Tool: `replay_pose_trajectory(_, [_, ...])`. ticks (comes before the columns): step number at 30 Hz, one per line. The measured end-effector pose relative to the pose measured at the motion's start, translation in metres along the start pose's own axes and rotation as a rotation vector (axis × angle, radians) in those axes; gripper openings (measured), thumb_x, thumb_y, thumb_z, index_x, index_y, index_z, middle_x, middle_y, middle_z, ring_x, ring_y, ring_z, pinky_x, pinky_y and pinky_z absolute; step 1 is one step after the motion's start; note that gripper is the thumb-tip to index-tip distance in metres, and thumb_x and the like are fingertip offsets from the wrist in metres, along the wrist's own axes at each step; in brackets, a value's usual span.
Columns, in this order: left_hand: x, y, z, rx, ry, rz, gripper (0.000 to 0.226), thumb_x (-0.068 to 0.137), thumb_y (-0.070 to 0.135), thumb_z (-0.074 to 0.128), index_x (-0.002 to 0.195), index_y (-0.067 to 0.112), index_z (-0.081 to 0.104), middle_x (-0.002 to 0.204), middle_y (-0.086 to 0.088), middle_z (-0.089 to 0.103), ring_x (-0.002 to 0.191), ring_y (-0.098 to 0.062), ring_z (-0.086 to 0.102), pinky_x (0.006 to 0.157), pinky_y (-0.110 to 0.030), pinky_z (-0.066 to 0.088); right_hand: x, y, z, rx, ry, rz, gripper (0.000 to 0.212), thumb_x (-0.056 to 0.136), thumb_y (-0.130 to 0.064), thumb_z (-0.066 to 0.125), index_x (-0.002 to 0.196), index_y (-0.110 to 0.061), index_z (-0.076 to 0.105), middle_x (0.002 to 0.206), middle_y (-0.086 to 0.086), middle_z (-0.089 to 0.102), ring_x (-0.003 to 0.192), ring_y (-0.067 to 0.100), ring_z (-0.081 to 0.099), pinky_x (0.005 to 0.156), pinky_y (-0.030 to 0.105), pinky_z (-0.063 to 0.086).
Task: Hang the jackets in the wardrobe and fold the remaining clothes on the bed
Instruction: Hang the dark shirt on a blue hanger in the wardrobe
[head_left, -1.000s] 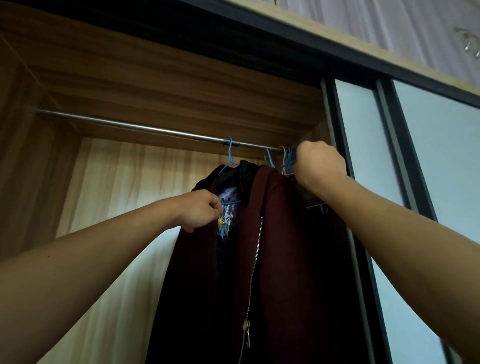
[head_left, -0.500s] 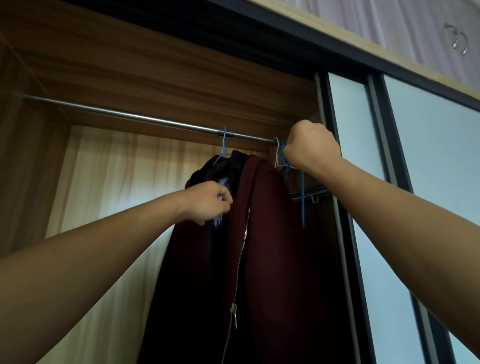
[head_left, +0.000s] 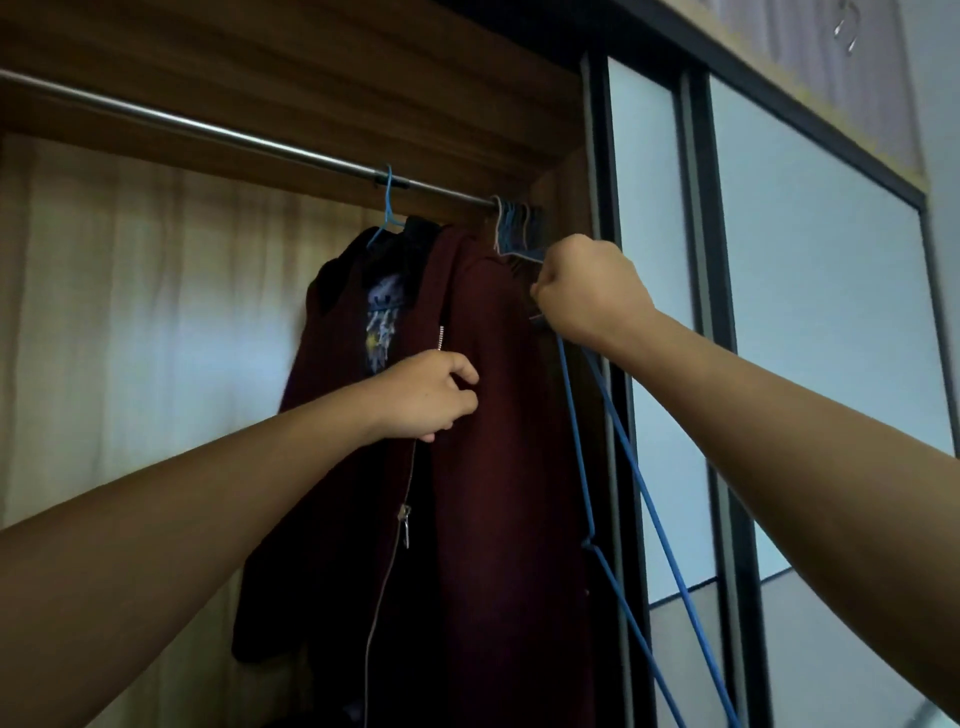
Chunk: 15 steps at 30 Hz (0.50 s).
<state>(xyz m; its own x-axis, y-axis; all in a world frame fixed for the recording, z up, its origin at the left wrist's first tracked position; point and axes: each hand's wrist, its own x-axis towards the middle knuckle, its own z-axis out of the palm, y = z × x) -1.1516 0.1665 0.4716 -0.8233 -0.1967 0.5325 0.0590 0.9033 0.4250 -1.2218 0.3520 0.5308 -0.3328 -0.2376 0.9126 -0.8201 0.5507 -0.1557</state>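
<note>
A dark red zip jacket (head_left: 498, 441) hangs from a blue hanger on the steel wardrobe rail (head_left: 218, 132), over a black garment with a pale print. My left hand (head_left: 423, 395) pinches the jacket's front edge beside the zip. My right hand (head_left: 587, 291) is curled in a fist round an empty blue wire hanger (head_left: 618, 467), which dangles down from it, off the rail. A bunch of spare hangers (head_left: 514, 223) stays on the rail's right end, just above that hand.
The wardrobe's wooden side wall (head_left: 561, 182) and dark-framed frosted sliding doors (head_left: 810, 312) stand to the right. A pale curtain-like back (head_left: 156, 338) fills the left. The rail left of the jacket carries nothing.
My right hand has come down from the rail, drawing one blue hanger out of the bunch. My left hand has slid lower on the jacket front, from the collar to beside the zip.
</note>
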Motion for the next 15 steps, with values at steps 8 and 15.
replay_pose_trajectory(8, [-0.039, -0.045, 0.020, -0.062, -0.169, -0.075, 0.026, 0.095, 0.028, 0.060, 0.121, 0.027, 0.064, 0.107, -0.002, 0.069, 0.093, -0.014, 0.071, 0.060, -0.017, 0.054, -0.051, -0.031, 0.003, 0.002, -0.093, -0.061, 0.017, 0.093, -0.018, 0.059, 0.094, -0.005, 0.070, 0.098, 0.017, 0.071, 0.094, 0.039, 0.067, 0.081, 0.043, 0.056])
replay_pose_trajectory(15, [-0.079, -0.088, 0.007, -0.073, -0.222, -0.160, 0.029, 0.097, 0.029, 0.059, 0.126, 0.028, 0.062, 0.110, 0.002, 0.065, 0.096, -0.012, 0.068, 0.069, -0.023, 0.059, -0.065, -0.106, 0.015, -0.009, -0.133, -0.238, 0.010, 0.092, -0.016, 0.060, 0.091, -0.007, 0.065, 0.086, 0.013, 0.062, 0.077, 0.034, 0.059, 0.067, 0.038, 0.051])
